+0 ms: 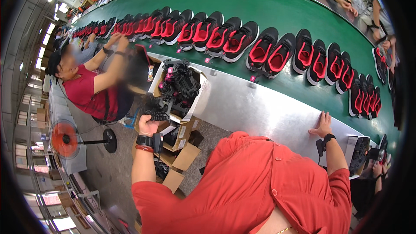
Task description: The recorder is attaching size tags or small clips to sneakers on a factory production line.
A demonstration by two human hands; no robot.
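Observation:
My left hand [148, 125] is closed on a dark bundle of small black pieces [156, 107], whose exact kind I cannot make out. It is beside an open carton [203, 87] heaped with black pieces [180, 80] that carry pink tags. My right hand [322, 125] lies on the bare metal ledge [242, 99], fingers spread and holding nothing. Beyond the ledge, black sports shoes with red linings [276, 54] stand in a long row on the green belt [277, 13]. Some have a black piece with a pink tag at the heel.
Opened cardboard boxes [187, 156] stand below the ledge at my left. A co-worker in a dark red shirt [93, 80] works farther left, near an orange floor fan [65, 138]. Another box of black pieces [359, 154] is at my right. More people's hands show across the belt.

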